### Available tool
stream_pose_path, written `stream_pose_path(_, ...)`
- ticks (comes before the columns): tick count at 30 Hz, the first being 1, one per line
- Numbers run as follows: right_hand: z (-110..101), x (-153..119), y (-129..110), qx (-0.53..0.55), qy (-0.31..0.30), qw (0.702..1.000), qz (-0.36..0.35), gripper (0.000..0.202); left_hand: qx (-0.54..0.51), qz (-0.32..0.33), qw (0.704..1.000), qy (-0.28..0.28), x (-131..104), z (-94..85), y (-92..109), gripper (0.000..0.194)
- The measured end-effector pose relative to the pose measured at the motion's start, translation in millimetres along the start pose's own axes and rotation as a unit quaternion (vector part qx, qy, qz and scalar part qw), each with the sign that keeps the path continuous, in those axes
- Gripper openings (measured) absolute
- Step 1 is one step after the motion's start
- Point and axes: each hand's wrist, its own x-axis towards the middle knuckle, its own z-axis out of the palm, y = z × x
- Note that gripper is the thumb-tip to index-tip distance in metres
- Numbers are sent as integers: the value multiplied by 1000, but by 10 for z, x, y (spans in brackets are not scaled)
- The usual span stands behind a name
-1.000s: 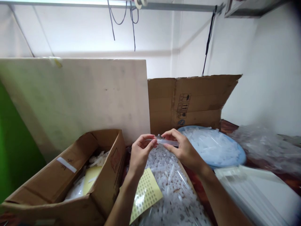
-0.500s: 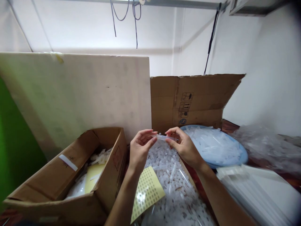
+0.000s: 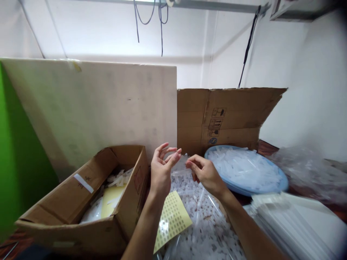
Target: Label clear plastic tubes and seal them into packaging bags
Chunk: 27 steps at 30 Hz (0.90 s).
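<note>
My left hand [image 3: 162,168] is raised over the pile, palm turned inward, its fingers loosely curved and spread. Its thumb is close to a fingertip, but I see nothing held there. Facing it across a small gap, my right hand [image 3: 204,170] has thumb and forefinger pressed together in a pinch; what lies between them, if anything, is too small to make out. Below both hands spreads a heap of small translucent plastic pieces [image 3: 208,220], partly under clear plastic film. A yellow sheet of small oval stickers [image 3: 173,220] lies on the heap beside my left forearm.
To the left stands an open cardboard box [image 3: 130,213] holding white strips, a bag and yellow paper. A blue basin [image 3: 283,182] of translucent plastic pieces sits at right, near stacked white sheets [image 3: 306,224] and crumpled clear plastic [image 3: 311,166]. An upright cardboard panel [image 3: 235,115] stands behind.
The clear plastic tube that both hands held between them is no longer visible there. My left fingers have opened out, and my right hand has dropped slightly and turned downward. The view has shifted slightly.
</note>
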Motion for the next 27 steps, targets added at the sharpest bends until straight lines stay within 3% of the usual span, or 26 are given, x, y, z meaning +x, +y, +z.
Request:
stream_pose_path(3,44,4,8,45,32,998,-6,39,-4,10,999,42,14,-15,17,48)
stream_pose_path(6,72,-1,-15,42,106,993,-29,39,-39,-28,996,81,18,21,26,36)
stream_pose_path(9,113,-23,-36,20,166,985,-37,38,-154,-86,979,100,3,83,46,25)
stream_pose_path(11,156,-42,-38,11,175,984,-39,36,-230,-105,962,106,-10,102,69,18)
stream_pose_path(15,235,-69,-41,-10,120,991,-62,29,-273,-79,953,101,-6,30,142,9)
stream_pose_path(18,255,-78,-81,-44,59,990,-119,17,-264,-53,959,90,17,-58,217,4)
stream_pose_path(21,247,-91,-144,-59,28,987,-145,13,-256,-32,964,68,27,-90,298,8)
stream_pose_path(24,221,-107,-190,-43,-16,995,-90,17,-248,-19,967,57,6,-58,377,13)
stream_pose_path(27,193,-107,-194,61,-105,993,9,42,-236,-10,971,40,-31,-8,443,16)
